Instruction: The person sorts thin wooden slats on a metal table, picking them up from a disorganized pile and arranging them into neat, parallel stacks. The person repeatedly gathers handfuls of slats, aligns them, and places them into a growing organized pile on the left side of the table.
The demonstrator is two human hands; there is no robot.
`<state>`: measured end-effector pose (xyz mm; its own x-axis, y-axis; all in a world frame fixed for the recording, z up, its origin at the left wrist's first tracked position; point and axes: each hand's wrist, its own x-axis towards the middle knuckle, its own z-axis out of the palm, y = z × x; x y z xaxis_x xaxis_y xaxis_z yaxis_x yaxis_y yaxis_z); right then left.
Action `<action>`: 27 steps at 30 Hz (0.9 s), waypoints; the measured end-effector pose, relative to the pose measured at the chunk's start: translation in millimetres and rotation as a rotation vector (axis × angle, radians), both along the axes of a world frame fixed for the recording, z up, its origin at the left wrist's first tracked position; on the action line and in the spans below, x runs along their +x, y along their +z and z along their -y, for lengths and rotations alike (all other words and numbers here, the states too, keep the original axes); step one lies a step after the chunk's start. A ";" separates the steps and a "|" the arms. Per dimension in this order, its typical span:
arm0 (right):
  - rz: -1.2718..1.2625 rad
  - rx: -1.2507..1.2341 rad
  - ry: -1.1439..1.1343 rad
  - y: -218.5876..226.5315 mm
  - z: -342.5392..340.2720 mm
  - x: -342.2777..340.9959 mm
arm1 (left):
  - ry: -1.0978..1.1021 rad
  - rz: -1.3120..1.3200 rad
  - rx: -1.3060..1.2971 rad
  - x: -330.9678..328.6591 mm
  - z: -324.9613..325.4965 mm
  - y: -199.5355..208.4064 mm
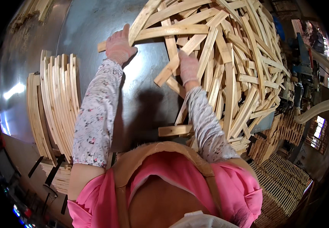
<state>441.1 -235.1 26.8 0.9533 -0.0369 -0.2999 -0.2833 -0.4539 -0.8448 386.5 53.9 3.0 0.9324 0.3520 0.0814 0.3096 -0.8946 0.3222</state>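
Observation:
My left hand (119, 47), in a pale pink glove, is closed over a light wooden slat (172, 30) near its left end. That slat reaches right into a large tangled pile of wooden slats (229, 57). A second, upright slat (141, 22) crosses it just right of my fingers. At the pile's left edge my right hand (188, 68), also gloved, grips a slanting slat (168, 71) whose lower end sticks out over the metal table (141, 76). The undersides of both hands are hidden.
Left of my arm, a row of slats (60, 95) lies side by side on the table. One loose slat (176, 130) rests near the table's front edge. Stacked slats (282, 182) stand low at the right, below a curved pale hose (316, 110).

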 end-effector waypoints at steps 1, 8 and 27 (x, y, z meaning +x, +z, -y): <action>0.009 0.082 0.015 -17.4 10.1 9.5 | -0.040 -0.102 0.066 2.5 7.3 9.4; 0.146 -0.032 0.274 22.7 -2.1 -76.0 | 0.301 -0.237 -0.690 -153.1 43.5 73.8; 0.517 -0.253 1.230 5.6 -74.9 -227.7 | 0.272 -0.434 0.267 -415.7 67.7 28.4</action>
<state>213.4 -160.2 32.5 0.4099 0.9120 -0.0126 0.7357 -0.3387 -0.5865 -29.2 -13.8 31.4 0.7793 0.6034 -0.1695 0.5932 -0.7973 -0.1112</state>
